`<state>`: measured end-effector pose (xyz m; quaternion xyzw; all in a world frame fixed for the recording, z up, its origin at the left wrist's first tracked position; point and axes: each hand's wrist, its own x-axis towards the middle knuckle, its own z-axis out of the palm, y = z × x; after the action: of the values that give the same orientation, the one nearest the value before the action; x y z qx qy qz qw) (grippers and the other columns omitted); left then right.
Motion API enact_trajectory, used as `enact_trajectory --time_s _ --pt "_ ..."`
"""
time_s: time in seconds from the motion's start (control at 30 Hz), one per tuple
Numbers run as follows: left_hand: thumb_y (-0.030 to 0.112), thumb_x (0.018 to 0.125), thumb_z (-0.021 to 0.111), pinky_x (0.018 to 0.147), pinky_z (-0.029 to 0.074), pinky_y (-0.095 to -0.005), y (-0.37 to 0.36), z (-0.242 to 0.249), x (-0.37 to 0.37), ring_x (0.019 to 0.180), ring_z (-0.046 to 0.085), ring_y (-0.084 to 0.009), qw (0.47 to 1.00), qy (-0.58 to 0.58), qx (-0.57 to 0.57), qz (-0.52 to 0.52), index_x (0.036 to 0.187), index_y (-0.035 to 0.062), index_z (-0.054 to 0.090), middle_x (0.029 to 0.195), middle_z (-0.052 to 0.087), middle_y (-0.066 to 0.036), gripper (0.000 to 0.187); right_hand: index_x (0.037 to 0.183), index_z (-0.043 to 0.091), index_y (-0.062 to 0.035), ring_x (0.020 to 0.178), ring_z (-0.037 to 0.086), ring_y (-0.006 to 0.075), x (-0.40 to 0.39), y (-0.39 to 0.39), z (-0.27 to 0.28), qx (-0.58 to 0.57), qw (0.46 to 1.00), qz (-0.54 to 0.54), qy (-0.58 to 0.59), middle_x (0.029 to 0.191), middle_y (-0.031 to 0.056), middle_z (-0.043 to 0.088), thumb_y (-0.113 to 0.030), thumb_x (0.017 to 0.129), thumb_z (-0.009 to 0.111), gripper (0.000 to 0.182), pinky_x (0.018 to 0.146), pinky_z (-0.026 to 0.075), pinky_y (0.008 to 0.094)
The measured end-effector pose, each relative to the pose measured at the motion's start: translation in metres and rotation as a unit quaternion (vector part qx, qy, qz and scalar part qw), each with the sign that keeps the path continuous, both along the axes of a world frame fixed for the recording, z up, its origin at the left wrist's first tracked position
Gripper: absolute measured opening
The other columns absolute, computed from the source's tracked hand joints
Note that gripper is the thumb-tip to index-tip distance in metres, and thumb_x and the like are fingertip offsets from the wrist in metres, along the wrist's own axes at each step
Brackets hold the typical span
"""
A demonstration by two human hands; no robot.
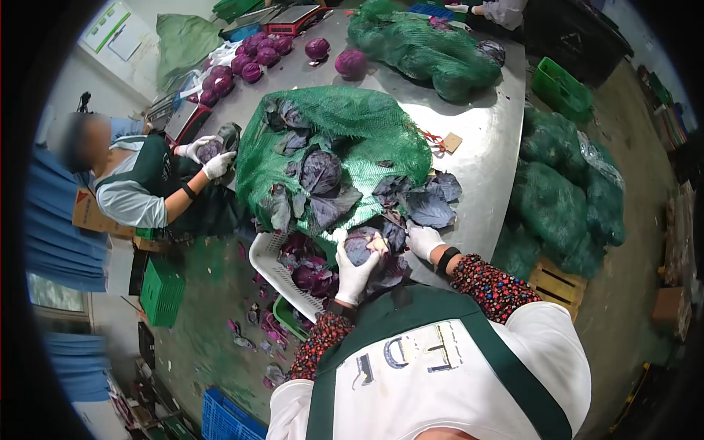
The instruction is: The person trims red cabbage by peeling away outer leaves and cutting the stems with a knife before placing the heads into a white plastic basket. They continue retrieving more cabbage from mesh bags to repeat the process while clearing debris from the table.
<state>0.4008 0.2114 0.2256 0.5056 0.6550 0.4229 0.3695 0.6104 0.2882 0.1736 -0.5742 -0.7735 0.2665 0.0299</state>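
Observation:
My left hand (353, 273) is wrapped round the side of a red cabbage (359, 249), its thumb near the pale cut stem end that faces up. Just to the right, my right hand (424, 242) has its fingers curled in beside a dark outer leaf (394, 236); what they grip is hidden. Beyond both hands, a green mesh sack (352, 117) lies spread on the metal table, with another red cabbage (320, 173) and loose leaves on it. Larger loose leaves (429, 209) lie by my right hand.
A white crate (265, 268) of purple leaves stands below the table edge. Opposite left, a co-worker (147, 180) holds a cabbage. Peeled cabbages (257, 51) and a full mesh sack (433, 55) lie at the back. More filled sacks (554, 191) stand right; leaf scraps litter the floor.

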Motion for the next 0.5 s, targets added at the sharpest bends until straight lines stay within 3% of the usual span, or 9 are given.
enact_trajectory --time_s 0.03,0.07,0.13,0.2,0.3,0.37,0.4,0.47,0.5 --pt "0.020 0.075 0.078 0.110 0.029 -0.0352 0.006 0.005 -0.001 0.129 0.038 -0.0255 0.998 -0.059 -0.010 -0.004 0.146 0.0022 0.023 0.139 0.036 -0.016 0.092 0.111 0.050 -0.0010 0.084 0.065 0.0395 0.001 0.003 0.011 -0.008 1.000 0.018 -0.014 0.089 0.0231 0.067 -0.020 0.087 0.050 0.031 0.072 0.052 0.0495" --pt "0.015 0.076 0.076 0.106 0.034 -0.0343 0.006 0.011 0.001 0.126 0.041 -0.0237 0.980 -0.196 -0.014 -0.013 0.145 0.0037 0.024 0.137 0.038 -0.014 0.088 0.111 0.051 -0.0033 0.084 0.065 0.0401 0.002 0.008 0.018 -0.001 0.999 -0.034 0.002 0.088 0.0231 0.066 -0.022 0.087 0.052 0.030 0.073 0.051 0.0501" --pt "0.014 0.076 0.076 0.094 0.046 -0.0345 0.011 0.008 -0.006 0.115 0.049 -0.0226 0.940 -0.337 -0.050 -0.011 0.140 0.0077 0.029 0.129 0.044 -0.012 0.080 0.111 0.052 -0.0024 0.085 0.065 0.0403 0.006 0.022 0.015 0.017 0.995 -0.097 0.015 0.087 0.0232 0.066 -0.023 0.087 0.052 0.032 0.074 0.051 0.0500" --pt "0.015 0.078 0.074 0.091 0.048 -0.0368 0.013 -0.004 -0.015 0.115 0.049 -0.0235 0.904 -0.405 -0.136 0.002 0.140 0.0114 0.029 0.129 0.044 -0.013 0.077 0.110 0.050 -0.0007 0.084 0.065 0.0400 0.018 0.034 0.016 0.068 0.984 -0.164 0.011 0.087 0.0235 0.066 -0.024 0.088 0.052 0.032 0.073 0.052 0.0494" --pt "0.023 0.078 0.075 0.093 0.046 -0.0367 0.018 -0.014 -0.016 0.115 0.050 -0.0234 0.905 -0.387 -0.178 0.008 0.140 0.0084 0.028 0.127 0.047 -0.012 0.078 0.105 0.049 0.0038 0.085 0.065 0.0404 0.029 0.035 0.028 0.038 0.984 -0.171 -0.011 0.087 0.0259 0.066 -0.028 0.089 0.051 0.035 0.074 0.052 0.0483" --pt "0.030 0.076 0.076 0.097 0.043 -0.0364 0.031 -0.026 -0.014 0.116 0.050 -0.0246 0.974 -0.194 -0.086 -0.077 0.136 0.0033 0.035 0.124 0.050 -0.014 0.077 0.104 0.048 0.0037 0.086 0.065 0.0400 0.030 0.020 0.055 0.016 0.994 -0.105 -0.010 0.088 0.0268 0.065 -0.028 0.089 0.051 0.035 0.074 0.052 0.0476" --pt "0.030 0.076 0.076 0.097 0.043 -0.0364 0.036 -0.023 -0.012 0.116 0.050 -0.0246 0.973 -0.197 -0.087 -0.079 0.136 0.0033 0.035 0.124 0.050 -0.014 0.077 0.103 0.048 0.0035 0.087 0.065 0.0395 0.030 0.014 0.069 -0.002 0.999 -0.040 -0.009 0.089 0.0276 0.065 -0.029 0.090 0.051 0.035 0.073 0.052 0.0469" --pt "0.030 0.073 0.076 0.102 0.039 -0.0357 0.043 -0.009 -0.007 0.118 0.049 -0.0269 0.993 0.005 -0.008 -0.114 0.130 -0.0011 0.044 0.123 0.052 -0.017 0.072 0.103 0.048 0.0013 0.085 0.065 0.0387 0.029 0.010 0.087 -0.006 0.997 -0.059 0.044 0.087 0.0253 0.065 -0.027 0.091 0.052 0.031 0.071 0.051 0.0453" --pt "0.026 0.072 0.077 0.103 0.037 -0.0376 0.044 -0.002 -0.003 0.119 0.048 -0.0301 0.993 0.039 0.029 -0.106 0.126 -0.0017 0.049 0.123 0.051 -0.019 0.066 0.104 0.048 -0.0017 0.084 0.064 0.0395 0.029 0.009 0.092 0.057 0.985 -0.099 0.132 0.086 0.0240 0.065 -0.027 0.092 0.052 0.028 0.071 0.050 0.0470"
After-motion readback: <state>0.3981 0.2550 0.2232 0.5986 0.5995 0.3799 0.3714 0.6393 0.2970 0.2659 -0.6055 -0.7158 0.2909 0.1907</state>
